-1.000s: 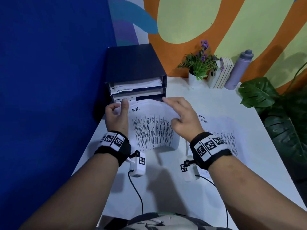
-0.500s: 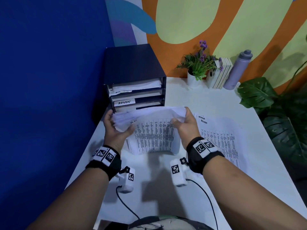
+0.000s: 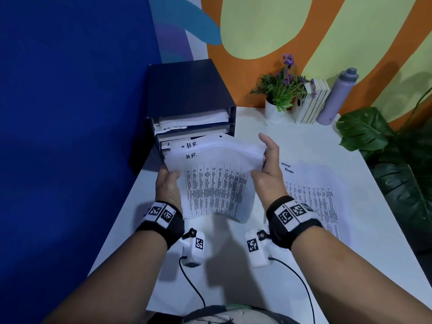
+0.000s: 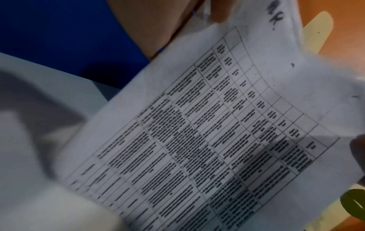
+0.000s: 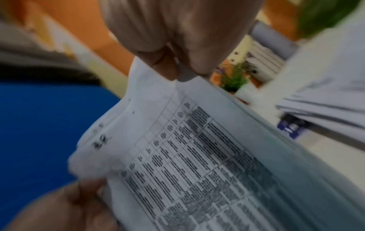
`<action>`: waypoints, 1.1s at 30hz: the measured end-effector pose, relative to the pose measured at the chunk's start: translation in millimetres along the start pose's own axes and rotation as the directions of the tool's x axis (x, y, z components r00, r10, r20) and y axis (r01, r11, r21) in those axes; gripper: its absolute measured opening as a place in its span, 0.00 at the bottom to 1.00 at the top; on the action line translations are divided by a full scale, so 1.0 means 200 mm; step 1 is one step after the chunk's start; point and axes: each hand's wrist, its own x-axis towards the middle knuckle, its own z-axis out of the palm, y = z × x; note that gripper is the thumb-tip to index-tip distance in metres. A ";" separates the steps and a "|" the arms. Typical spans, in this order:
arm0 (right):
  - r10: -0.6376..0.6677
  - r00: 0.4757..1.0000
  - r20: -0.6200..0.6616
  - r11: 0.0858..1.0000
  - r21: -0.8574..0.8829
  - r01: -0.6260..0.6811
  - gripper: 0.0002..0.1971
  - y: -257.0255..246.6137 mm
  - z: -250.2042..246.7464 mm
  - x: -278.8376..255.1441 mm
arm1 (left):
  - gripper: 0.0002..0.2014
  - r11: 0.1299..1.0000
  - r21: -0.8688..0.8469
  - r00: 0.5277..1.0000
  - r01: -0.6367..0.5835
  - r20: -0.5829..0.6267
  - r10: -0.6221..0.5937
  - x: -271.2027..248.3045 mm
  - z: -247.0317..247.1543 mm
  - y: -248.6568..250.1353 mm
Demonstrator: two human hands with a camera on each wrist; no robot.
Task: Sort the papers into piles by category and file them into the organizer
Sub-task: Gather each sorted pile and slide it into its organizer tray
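A person stands at a smooth white table (image 3: 292,141), holding a thin, floppy stack of H.R. papers (image 3: 217,181) in both hands, lifted off the tabletop just in front of the organizer (image 3: 187,94). The sheets are white, printed with a dense grid of small black text, and at least two show "H.R." handwritten at the top; the stack bows upward in the middle, its near edge drooping. The left hand (image 3: 167,185) grips the stack's left edge, thumb on top and fingers curled beneath. The right hand (image 3: 268,169) clasps the right edge, with the thumb pressed on the printed face and the index finger raised above the sheets. Both wrists wear black bands with two or three square black-and-white markers each, and a small white camera block hangs under each wrist. The organizer is a dark, boxy unit at the table's back-left corner against a blue wall — three open slots are visible, the top one holding white sheets. To the right, flat on the table, lies one pile of ADMIN papers (image 3: 311,192) with the same printed grid. Farther back stand one small potted plant (image 3: 280,90) with purple flowers, a row of pale books (image 3: 314,101) and one matte lilac bottle (image 3: 336,97) — large glossy green leaves (image 3: 364,129) crowd the right edge.
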 end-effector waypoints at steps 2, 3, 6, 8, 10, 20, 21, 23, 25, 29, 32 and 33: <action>-0.126 0.991 0.039 0.979 -0.157 0.131 0.47 -0.03 0.01 -0.02 | 0.12 0.998 0.015 0.998 -0.061 0.012 0.061 -0.01 0.02 0.02; -0.183 0.982 0.047 0.960 -0.206 0.189 0.47 -0.03 0.01 -0.02 | 0.13 0.995 0.015 0.995 -0.094 0.032 0.094 -0.02 0.03 0.03; -0.209 0.975 0.076 0.944 -0.243 0.222 0.48 0.01 0.01 -0.05 | 0.16 0.992 0.038 0.992 -0.117 0.046 0.116 -0.01 0.02 0.02; -0.152 0.985 0.083 0.961 -0.219 0.167 0.49 0.04 -0.01 -0.07 | 0.11 0.995 0.030 0.995 -0.093 0.034 0.092 -0.02 0.03 0.03; -0.120 0.991 0.059 0.977 -0.168 0.129 0.47 0.04 -0.02 -0.08 | 0.12 0.993 0.060 0.994 -0.105 0.004 0.105 -0.03 0.05 0.05; -0.072 0.981 0.179 0.981 -0.167 0.103 0.32 0.08 -0.04 -0.13 | 0.12 0.976 0.123 0.942 -0.180 -0.265 0.207 0.04 0.15 0.15; -0.057 0.981 0.184 0.983 -0.164 0.087 0.32 0.08 -0.05 -0.13 | 0.09 0.976 0.123 0.938 -0.182 -0.274 0.210 0.05 0.15 0.14; 0.009 0.984 0.176 0.992 -0.122 0.013 0.31 0.10 -0.04 -0.13 | 0.07 0.974 0.122 0.935 -0.190 -0.279 0.218 0.06 0.15 0.13; 0.099 0.986 0.135 0.993 -0.070 -0.090 0.29 0.11 -0.02 -0.13 | 0.06 0.971 0.100 0.942 -0.219 -0.237 0.237 0.05 0.16 0.13; 0.143 0.987 0.067 0.990 -0.017 -0.142 0.22 0.12 -0.02 -0.10 | 0.17 0.969 -0.043 0.970 -0.242 0.012 0.243 0.01 0.08 0.12; 0.152 0.986 0.063 0.988 -0.015 -0.151 0.21 0.13 -0.04 -0.08 | 0.34 0.989 0.125 0.972 -0.074 0.230 0.044 0.01 -0.06 0.04; 0.153 0.986 0.064 0.988 -0.009 -0.153 0.22 0.13 -0.04 -0.08 | 0.38 0.971 0.239 0.969 0.007 0.238 -0.065 0.01 -0.08 0.01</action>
